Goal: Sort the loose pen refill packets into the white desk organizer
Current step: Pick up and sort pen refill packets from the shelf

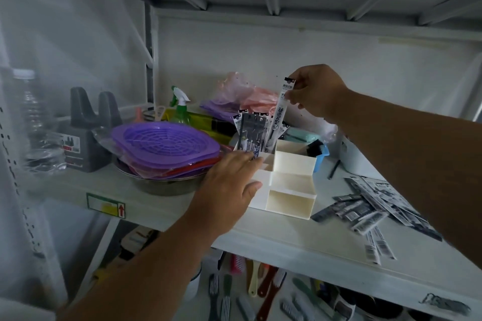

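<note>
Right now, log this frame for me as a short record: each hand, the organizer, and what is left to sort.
right hand: pinches top of one refill packet, upright over organizer
left hand: rests on white organizer, left side
organizer rear-left compartment: several packets standing
front compartments: empty
unsorted: loose packets lying on shelf, right of organizer

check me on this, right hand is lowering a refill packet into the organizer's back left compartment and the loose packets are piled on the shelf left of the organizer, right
Not quite: in the head view the loose packets lie to the right of the organizer, not left. The right hand does hold a refill packet over the back left compartment.
</note>
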